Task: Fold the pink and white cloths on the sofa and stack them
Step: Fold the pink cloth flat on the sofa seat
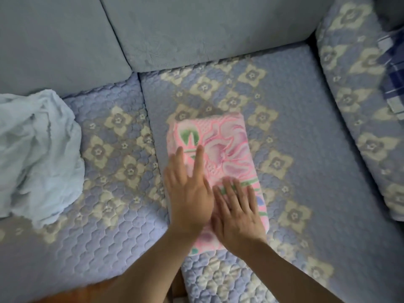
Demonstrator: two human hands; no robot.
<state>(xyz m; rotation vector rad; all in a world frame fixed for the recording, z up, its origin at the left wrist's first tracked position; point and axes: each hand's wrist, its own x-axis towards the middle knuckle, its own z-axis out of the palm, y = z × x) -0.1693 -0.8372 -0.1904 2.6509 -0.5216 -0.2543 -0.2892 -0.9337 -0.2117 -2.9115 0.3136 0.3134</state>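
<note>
Pink cloth, floral print with green leaf marks, lies folded into a thick rectangle on the middle seat cushion of the sofa, long axis running near to far. Both hands sit flat on its near half, fingers straight and slightly spread, palms down, pinching nothing. Left hand covers the cloth's near-left part, its fingers pointing far; right hand lies just beside it to the right, the two touching or nearly so along their inner edges. The far half of the cloth is uncovered. White cloth lies crumpled and unfolded on the left seat cushion, well apart from the hands. A blue checked fabric shows at the far right edge.
</note>
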